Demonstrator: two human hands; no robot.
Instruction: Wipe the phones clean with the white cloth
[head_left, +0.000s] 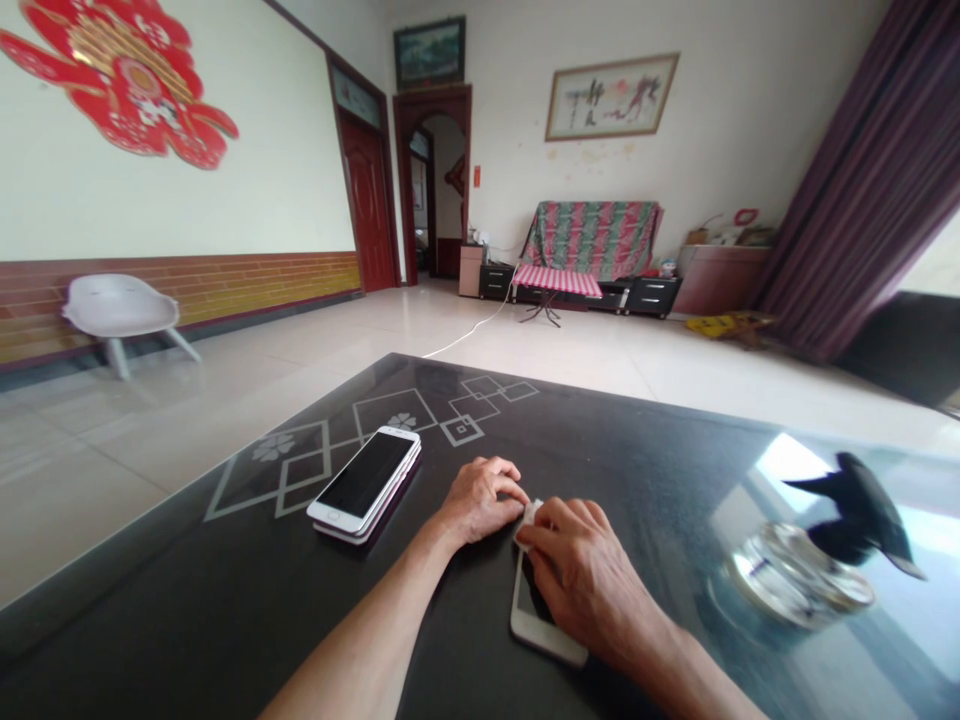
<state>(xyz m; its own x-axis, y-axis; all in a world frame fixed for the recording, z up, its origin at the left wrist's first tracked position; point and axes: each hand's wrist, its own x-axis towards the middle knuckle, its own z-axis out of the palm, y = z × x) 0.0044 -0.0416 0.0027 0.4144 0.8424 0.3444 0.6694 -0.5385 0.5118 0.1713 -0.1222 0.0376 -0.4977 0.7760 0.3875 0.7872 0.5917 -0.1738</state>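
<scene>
One white-framed phone [538,630] lay flat on the glossy black table [637,470], just below and right of the center of the frame, as I pressed a small white wipe [529,515] to its upper end with my right hand [589,570]. Those fingers were closed on the wipe, and the hand covered much of the screen. My left hand [480,500] rested just beside it, fingers loosely bent and their tips near the phone's top corner; I cannot tell whether they gripped the edge. Left of center, a stack of white phones [367,480] sat screen up, near the table's pale diamond pattern [394,412]. A clear spray bottle [799,585] with a black nozzle stood at lower right. Across the room, a pink-striped folding table [559,281] stood at upper center, and a white chair [124,305] at left.
</scene>
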